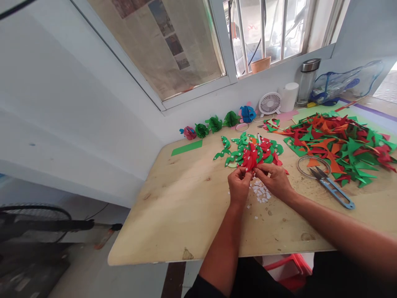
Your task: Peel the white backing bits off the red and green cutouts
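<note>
My left hand (239, 186) is closed in a pinch on the lower end of a red paper cutout (249, 158) dotted with small white squares. Thumb and fingertips of my right hand (275, 179) also meet at that red paper, close beside the left fingertips. Just beyond lie green paper cutouts (233, 157) with white squares on them, and more red cutouts among them. Below my fingers, small white paper squares (261, 193) are scattered on the wooden table (173, 207).
Thread snips (336, 192) and a tape roll (314, 167) lie to the right, before a heap of paper scraps (341, 145). Folded paper ornaments (214, 123), a small fan (269, 103) and a glass bottle (307, 82) line the wall. A green strip (186, 147) lies left.
</note>
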`<move>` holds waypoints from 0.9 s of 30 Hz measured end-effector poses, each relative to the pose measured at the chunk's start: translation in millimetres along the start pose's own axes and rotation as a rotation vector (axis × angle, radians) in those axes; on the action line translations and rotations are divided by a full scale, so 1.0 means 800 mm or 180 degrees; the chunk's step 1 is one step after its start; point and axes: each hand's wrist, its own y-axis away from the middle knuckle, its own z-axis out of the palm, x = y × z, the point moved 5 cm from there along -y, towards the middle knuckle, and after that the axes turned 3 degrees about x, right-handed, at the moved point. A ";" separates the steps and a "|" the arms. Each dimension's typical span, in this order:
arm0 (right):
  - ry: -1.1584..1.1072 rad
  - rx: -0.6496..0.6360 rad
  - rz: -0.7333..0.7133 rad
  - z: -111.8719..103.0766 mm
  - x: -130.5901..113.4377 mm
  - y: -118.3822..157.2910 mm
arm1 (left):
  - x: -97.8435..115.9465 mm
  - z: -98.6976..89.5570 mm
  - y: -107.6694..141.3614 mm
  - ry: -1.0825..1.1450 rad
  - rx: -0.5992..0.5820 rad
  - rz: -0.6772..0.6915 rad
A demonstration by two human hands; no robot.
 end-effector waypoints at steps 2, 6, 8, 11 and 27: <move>0.0047 -0.0010 -0.0036 0.001 0.000 0.000 | -0.001 0.000 0.000 0.0036 -0.0008 0.0007; 0.0106 -0.0031 -0.0009 0.003 0.003 0.001 | -0.002 0.000 -0.001 0.0022 -0.0006 -0.0038; 0.0092 -0.0060 0.0026 0.003 0.004 0.001 | -0.002 0.000 -0.001 0.0022 0.0010 -0.0060; 0.0046 -0.0094 0.0079 0.004 0.005 0.001 | -0.002 0.001 -0.001 0.0043 0.0005 -0.0030; -0.1435 0.0017 0.1083 -0.001 0.018 -0.005 | -0.003 -0.007 -0.004 0.0026 0.0028 -0.0017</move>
